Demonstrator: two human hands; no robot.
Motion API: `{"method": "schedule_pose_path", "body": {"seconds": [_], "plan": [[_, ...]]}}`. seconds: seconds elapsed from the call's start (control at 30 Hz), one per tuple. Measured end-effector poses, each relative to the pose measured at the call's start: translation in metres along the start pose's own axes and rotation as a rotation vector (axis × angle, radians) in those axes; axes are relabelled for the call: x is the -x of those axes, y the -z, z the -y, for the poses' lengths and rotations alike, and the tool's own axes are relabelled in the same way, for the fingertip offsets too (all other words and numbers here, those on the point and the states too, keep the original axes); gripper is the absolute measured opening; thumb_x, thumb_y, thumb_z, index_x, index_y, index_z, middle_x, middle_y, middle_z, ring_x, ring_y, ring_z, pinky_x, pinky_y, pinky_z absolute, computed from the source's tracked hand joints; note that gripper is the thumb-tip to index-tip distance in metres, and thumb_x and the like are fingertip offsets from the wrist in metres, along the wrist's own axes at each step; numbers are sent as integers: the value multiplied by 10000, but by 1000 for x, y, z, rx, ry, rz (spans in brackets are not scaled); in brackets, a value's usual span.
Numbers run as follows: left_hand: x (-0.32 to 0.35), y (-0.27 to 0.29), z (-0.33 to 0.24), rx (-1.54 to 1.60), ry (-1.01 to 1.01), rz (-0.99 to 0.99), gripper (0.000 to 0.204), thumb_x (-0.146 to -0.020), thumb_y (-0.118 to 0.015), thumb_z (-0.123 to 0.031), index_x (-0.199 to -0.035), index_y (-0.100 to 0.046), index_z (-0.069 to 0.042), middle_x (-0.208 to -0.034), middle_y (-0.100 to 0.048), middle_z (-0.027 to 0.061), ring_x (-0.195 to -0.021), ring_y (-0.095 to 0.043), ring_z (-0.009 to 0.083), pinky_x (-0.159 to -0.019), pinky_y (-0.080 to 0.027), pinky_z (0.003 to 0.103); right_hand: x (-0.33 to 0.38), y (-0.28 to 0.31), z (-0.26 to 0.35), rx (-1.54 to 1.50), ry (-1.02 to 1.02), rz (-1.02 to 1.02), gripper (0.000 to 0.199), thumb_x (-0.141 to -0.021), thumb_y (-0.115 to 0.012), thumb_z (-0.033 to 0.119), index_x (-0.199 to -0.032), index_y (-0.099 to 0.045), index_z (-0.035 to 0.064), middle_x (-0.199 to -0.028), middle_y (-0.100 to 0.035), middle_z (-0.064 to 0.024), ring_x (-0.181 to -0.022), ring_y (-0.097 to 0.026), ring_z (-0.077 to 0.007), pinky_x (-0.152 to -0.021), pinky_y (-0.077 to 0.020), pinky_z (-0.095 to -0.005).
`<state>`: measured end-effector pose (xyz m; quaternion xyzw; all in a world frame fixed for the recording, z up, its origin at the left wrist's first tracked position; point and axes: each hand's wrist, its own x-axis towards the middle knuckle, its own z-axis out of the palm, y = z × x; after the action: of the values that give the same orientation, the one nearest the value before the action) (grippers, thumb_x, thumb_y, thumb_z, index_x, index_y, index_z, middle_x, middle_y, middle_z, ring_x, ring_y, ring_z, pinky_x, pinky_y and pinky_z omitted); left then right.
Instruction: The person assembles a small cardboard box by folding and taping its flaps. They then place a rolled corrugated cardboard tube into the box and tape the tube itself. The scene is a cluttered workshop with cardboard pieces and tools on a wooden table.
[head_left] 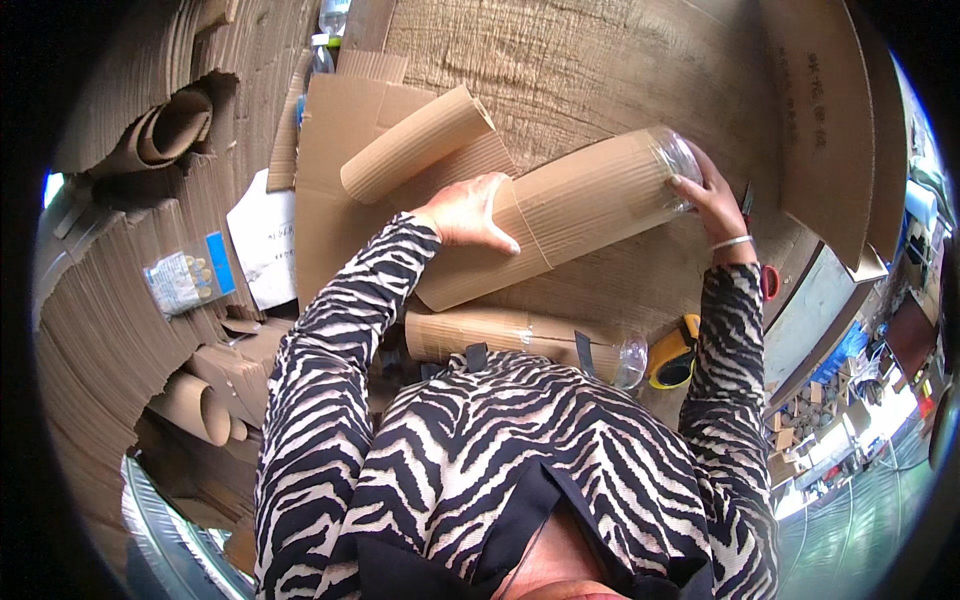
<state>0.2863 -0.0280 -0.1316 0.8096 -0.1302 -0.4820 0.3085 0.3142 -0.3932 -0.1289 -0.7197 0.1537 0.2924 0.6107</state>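
Observation:
A large roll of corrugated cardboard point(590, 190) lies slantwise before me, with a clear, shiny plastic piece point(675, 165) at its right end; whether that is a bottle or wrapping, I cannot tell. My left hand point(465, 213) grips the roll's left part, thumb on the near side, other fingers partly hidden. Around the plastic end my right hand point(712, 200) is closed, with its thumb on top. Beyond my left hand sits a smaller cardboard roll point(415, 145). Close to my body rests another cardboard roll point(460, 335), also with a clear plastic end point(631, 362).
A yellow-and-black tool, perhaps a tape measure point(674, 355), lies beside my right forearm. Red handles point(769, 283) show past it. Stacked cardboard sheets point(100, 330) rise on the left, with a plastic packet point(190, 277) on them. A tall cardboard panel point(825, 120) stands at right.

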Motion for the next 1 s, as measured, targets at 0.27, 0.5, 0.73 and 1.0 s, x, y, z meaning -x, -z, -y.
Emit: {"method": "schedule_pose_path", "body": {"seconds": [0.27, 0.5, 0.73, 1.0], "plan": [[-13, -7, 24, 2, -93, 30, 979, -571, -831, -509, -1301, -451, 21, -1275, -458, 238, -1222, -447, 367, -1052, -377, 402, 77, -130, 14, 1299, 831, 155, 653, -748, -637, 298, -1357, -460, 145, -1414, -418, -80, -1361, -346, -276, -1106, -210, -583], [-6, 1, 30, 86, -107, -56, 1012, -615, -813, -453, -1376, -355, 31, -1338, -425, 247, -1278, -392, 373, -1083, -333, 401, 41, -161, 9, 1397, 947, 183, 584, -784, -577, 231, -1354, -475, 154, -1394, -448, -52, -1344, -373, -247, -1095, -232, -580], [41, -27, -2, -392, -47, -497, 1148, -537, -845, -480, -1411, -298, 24, -1379, -390, 207, -1276, -392, 364, -1071, -314, 472, -4, -176, 64, 1369, 754, 372, 771, -604, -752, 272, -1313, -502, 105, -1331, -512, -74, -1271, -442, -251, -1046, -299, -541], [20, 26, 26, -139, -57, -326, 983, -545, -837, -367, -1346, -397, -6, -1313, -494, 207, -1221, -488, 331, -1039, -404, 407, 7, -188, 54, 1385, 976, 244, 821, -649, -755, 228, -1393, -412, 185, -1446, -400, -91, -1343, -366, -311, -1081, -223, -618]]}}
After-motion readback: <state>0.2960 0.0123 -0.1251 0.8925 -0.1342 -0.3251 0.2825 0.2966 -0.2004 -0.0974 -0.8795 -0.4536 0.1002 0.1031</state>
